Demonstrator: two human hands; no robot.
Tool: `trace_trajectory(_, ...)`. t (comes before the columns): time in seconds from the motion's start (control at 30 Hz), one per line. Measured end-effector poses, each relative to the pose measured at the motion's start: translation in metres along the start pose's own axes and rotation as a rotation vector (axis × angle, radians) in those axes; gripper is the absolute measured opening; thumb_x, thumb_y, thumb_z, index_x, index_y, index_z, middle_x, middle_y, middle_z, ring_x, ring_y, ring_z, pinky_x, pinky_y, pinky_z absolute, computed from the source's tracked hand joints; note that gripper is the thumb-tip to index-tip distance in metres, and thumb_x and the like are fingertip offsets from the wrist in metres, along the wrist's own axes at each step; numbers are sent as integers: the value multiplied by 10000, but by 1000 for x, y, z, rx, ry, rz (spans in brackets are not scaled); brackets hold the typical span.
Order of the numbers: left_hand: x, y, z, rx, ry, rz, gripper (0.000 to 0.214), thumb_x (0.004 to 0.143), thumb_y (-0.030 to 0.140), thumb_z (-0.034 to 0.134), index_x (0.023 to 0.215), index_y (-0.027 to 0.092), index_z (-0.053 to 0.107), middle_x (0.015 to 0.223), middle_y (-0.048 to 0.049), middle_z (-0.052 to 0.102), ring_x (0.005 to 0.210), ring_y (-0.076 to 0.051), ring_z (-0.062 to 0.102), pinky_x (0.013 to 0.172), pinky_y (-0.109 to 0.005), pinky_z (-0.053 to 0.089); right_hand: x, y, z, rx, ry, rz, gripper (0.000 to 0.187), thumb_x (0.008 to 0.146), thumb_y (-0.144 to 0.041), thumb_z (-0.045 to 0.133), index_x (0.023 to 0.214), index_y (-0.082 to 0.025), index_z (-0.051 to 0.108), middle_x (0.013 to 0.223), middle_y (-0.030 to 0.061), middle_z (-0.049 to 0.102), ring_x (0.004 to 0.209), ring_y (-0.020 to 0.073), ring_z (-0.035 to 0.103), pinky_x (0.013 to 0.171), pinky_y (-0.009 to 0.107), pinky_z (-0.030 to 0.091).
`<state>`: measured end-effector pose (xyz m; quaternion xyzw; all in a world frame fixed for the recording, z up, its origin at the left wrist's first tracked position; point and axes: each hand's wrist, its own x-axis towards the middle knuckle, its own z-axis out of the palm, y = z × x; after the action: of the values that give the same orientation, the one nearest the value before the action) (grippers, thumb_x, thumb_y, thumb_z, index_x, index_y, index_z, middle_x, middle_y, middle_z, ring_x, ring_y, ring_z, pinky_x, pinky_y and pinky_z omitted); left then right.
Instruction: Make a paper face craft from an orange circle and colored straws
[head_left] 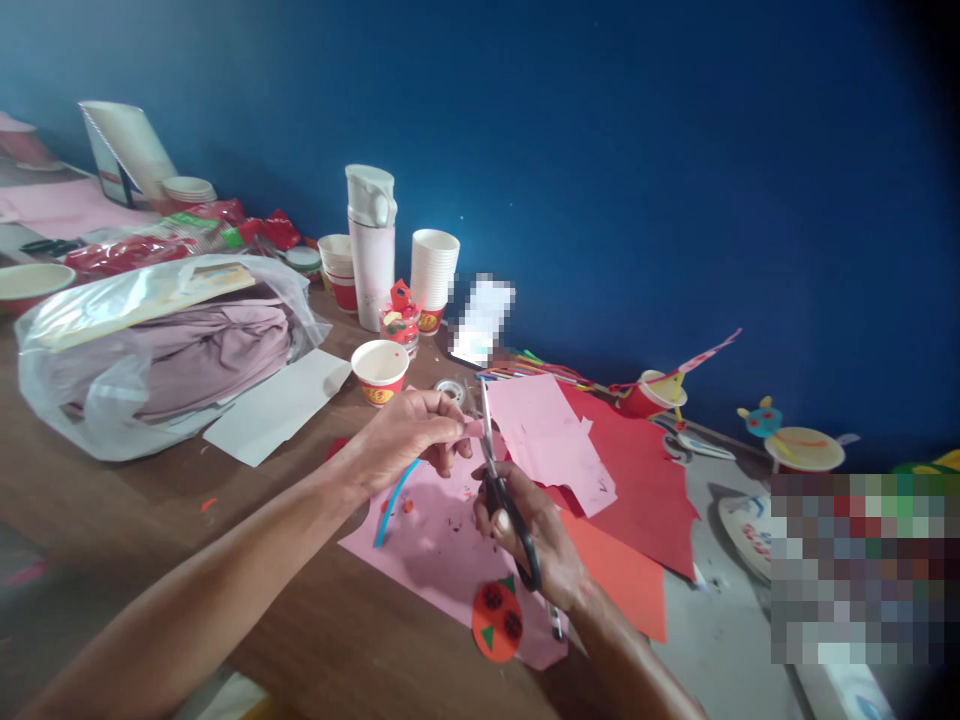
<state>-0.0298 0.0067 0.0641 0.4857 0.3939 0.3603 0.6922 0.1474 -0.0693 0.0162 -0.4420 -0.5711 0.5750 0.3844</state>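
Observation:
My left hand pinches a small piece of pink paper between thumb and fingers. In my right hand is a pair of scissors with black handles, its blades pointing up and away beside the pink piece. Below both hands lies a pink paper sheet with dark specks. On it rest a blue strip and a round orange paper face with black eyes and green bits. To the right, another pink sheet overlaps red paper and orange paper.
A paper cup, a white flask, stacked cups and a phone stand along the blue wall. A plastic bag with mauve cloth lies left, beside a white card. Cup crafts stand at the right.

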Motion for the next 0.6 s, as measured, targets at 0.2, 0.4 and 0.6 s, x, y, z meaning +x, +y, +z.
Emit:
trace_trajectory(0.2,-1,-1,3,-2,17,14,41,669,158,569,682,121,581,636,-36,636,471,-90,550,477,-237,468,0,-1,2,26,4,-5,389,785,-490,566,1062,-234,470,721,-6,488,680,146,472,631,271,419)
trace_trajectory(0.4,-3,1,5,17,40,-3,87,662,206,593,642,136,546,617,-32,642,465,-92,551,478,-237,467,0,-3,2,17,13,-6,399,778,-501,566,1055,-227,478,719,-3,495,680,148,500,633,272,423)
trace_trajectory(0.6,-2,0,5,9,40,-18,66,646,190,587,666,137,555,622,-38,649,475,-103,568,482,-246,472,0,-1,2,43,32,4,377,777,-475,579,1052,-232,491,710,-11,488,669,141,499,639,273,432)
